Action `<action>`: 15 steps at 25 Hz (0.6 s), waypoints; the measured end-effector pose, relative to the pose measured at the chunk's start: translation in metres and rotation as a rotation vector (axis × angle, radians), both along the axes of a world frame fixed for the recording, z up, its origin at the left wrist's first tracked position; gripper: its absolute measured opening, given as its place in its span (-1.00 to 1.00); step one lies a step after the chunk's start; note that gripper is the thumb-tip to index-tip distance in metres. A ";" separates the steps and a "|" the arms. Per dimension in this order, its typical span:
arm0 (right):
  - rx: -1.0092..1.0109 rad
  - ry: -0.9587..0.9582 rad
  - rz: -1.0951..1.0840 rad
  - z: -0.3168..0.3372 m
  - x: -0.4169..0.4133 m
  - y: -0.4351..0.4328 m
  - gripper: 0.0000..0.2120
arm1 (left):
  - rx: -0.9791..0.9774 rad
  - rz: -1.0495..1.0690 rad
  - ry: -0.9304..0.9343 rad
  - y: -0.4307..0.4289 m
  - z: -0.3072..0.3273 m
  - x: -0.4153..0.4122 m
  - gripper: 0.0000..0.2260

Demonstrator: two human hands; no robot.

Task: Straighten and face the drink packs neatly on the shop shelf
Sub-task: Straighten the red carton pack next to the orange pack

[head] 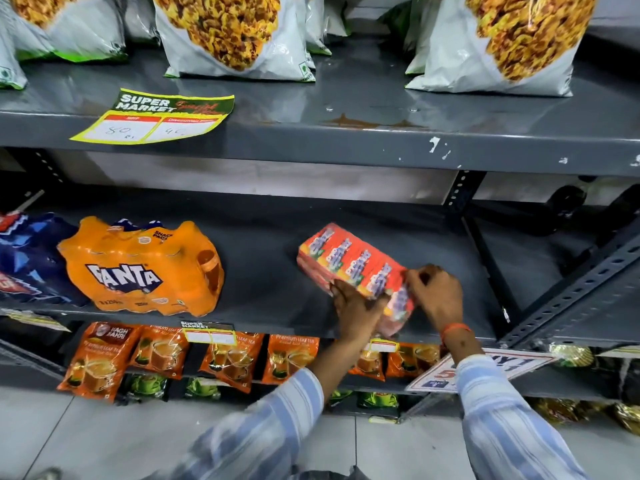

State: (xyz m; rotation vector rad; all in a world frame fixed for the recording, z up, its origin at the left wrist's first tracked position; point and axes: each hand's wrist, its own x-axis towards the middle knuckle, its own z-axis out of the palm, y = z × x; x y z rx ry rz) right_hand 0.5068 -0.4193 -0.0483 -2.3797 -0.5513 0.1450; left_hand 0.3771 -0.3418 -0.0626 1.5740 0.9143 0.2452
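Both hands grip the near end of the red drink pack (pixel 353 263), which lies skewed on the middle shelf (pixel 263 244). The left hand (pixel 358 306) clamps its near-left edge, and the right hand (pixel 434 296) pinches the near-right corner. To do this step well, the person would likely swing the far end round until the pack sits square with the shelf lip, label outward. The Fanta pack (pixel 145 268) stands well off to the left of the left hand. The red pack's print is blurred, and its near end is hidden by fingers.
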 end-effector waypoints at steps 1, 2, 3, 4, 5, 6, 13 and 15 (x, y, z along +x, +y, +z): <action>-0.005 0.031 -0.015 0.000 -0.009 -0.006 -0.63 | -0.034 -0.012 -0.061 0.021 0.000 -0.001 -0.05; 0.045 0.104 -0.014 -0.002 -0.021 -0.008 -0.64 | -0.071 -0.049 -0.104 0.045 -0.002 -0.002 -0.20; 0.147 0.222 -0.005 -0.003 -0.037 -0.006 -0.65 | -0.099 -0.145 -0.134 0.070 0.001 -0.005 -0.36; 0.232 0.344 0.029 -0.005 -0.053 0.000 -0.67 | -0.111 -0.259 -0.131 0.095 0.007 -0.007 -0.45; 0.297 0.452 0.104 -0.007 -0.070 0.009 -0.71 | -0.067 -0.357 -0.066 0.118 0.016 -0.010 -0.48; 0.335 0.569 0.210 -0.007 -0.084 0.018 -0.76 | -0.012 -0.422 -0.016 0.136 0.023 -0.010 -0.50; 0.462 0.044 -0.081 0.007 -0.023 0.034 -0.78 | 0.290 0.204 0.229 0.089 0.010 -0.033 -0.58; 0.270 0.231 -0.125 0.007 0.020 0.036 -0.58 | 0.027 0.282 0.129 0.081 0.002 -0.033 -0.59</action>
